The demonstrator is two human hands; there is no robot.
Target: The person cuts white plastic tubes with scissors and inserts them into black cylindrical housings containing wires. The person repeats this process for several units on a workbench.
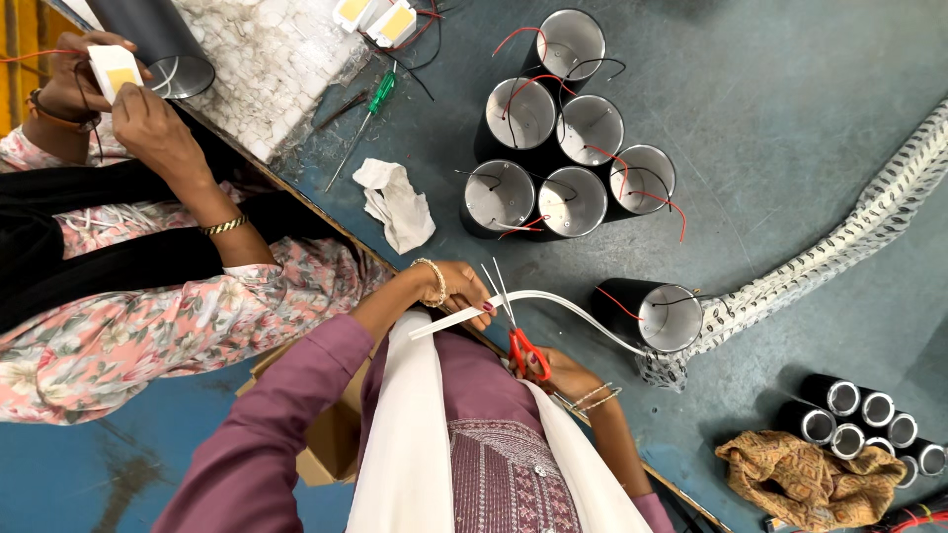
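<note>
1. While the left hand (459, 286) has its fingers and thumb closed around the flat white flexible sleeving (568, 298), check that the grip sits just beside the blades; the sleeving runs from this hand in a curve towards the open black cylindrical metal housing (657, 314) lying on the grey-blue worktable (790, 148)
2. Note the right hand (561, 375): it is closed through the loops of the red-handled steel scissors (513, 331), whose blades stand slightly apart and point away from the body, next to the left thumb
3. Hold the sleeving taut and flat between the left hand and the housing, judged the best way to obtain a square cut
4. Set the sleeving deep into the blade throat, not at the tips, and close in one firm stroke
5. Keep the left fingertips behind the cutting line; they lie very near the blades, which appears to be the main hazard
6. Avoid dragging the housing, since a pull on the sleeving could roll it towards the table edge
7. Leave undisturbed the cluster of upright black housings with red and black wires (563, 148), the crumpled white cloth (400, 202) and the green-handled screwdriver (370, 114)
8. Stay apart from the co-worker's hands (148, 123) at the left, which hold a small white and yellow module
</note>
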